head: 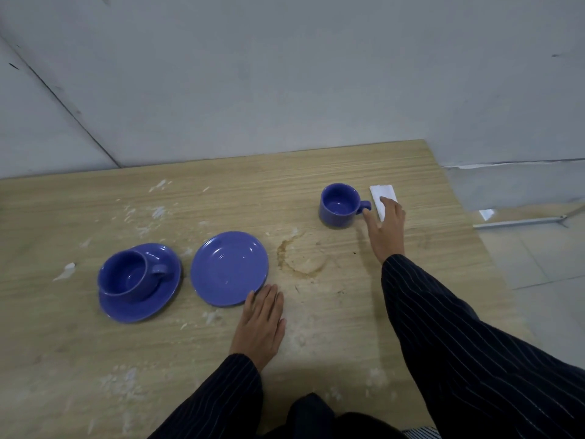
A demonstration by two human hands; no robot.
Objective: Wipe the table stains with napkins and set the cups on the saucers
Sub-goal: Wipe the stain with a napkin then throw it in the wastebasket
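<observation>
A brown ring stain (300, 259) marks the wooden table (221, 191) near its middle. An empty blue saucer (229, 268) lies just left of the stain. Further left, a blue cup (126, 275) stands on a second blue saucer (139, 307). Another blue cup (340, 205) stands alone at the back right, handle pointing right. A folded white napkin (381, 194) lies beside that handle. My right hand (386, 228) reaches over the napkin's near end, fingers spread on it. My left hand (262, 321) rests flat on the table at the empty saucer's near right edge.
White scuffs and flecks scatter over the table's left and near parts. The table's right edge (468, 223) drops to a tiled floor, where a metal bar (519, 221) lies. A grey wall rises behind the table.
</observation>
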